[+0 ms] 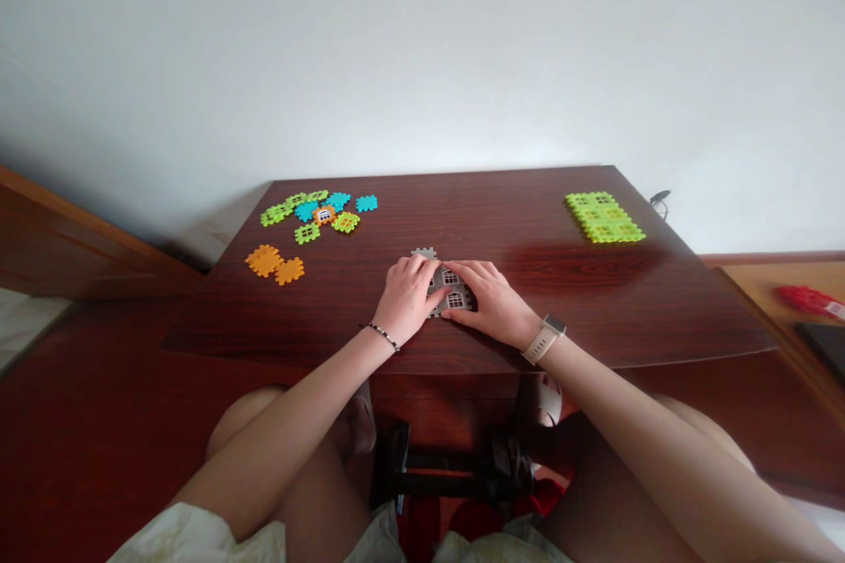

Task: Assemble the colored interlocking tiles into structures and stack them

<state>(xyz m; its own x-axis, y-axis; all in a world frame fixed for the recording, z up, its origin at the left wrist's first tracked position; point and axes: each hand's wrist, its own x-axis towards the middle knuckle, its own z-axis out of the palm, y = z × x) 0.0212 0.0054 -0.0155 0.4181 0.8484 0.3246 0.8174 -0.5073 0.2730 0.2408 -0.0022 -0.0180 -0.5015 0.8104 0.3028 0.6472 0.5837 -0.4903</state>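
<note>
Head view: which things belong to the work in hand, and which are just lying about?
In hand: grey window tiles, held between left hand and right hand on the table.
Lying about: green tile mat, orange tiles, green-and-blue tile cluster, red object far right.

The head-worn camera looks forward and down, close over the table (pixel 594 299), facing the wall (pixel 422 35).

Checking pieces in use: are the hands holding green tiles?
No, the left hand and right hand hold grey window tiles, while the green sheet lies far right.
</note>
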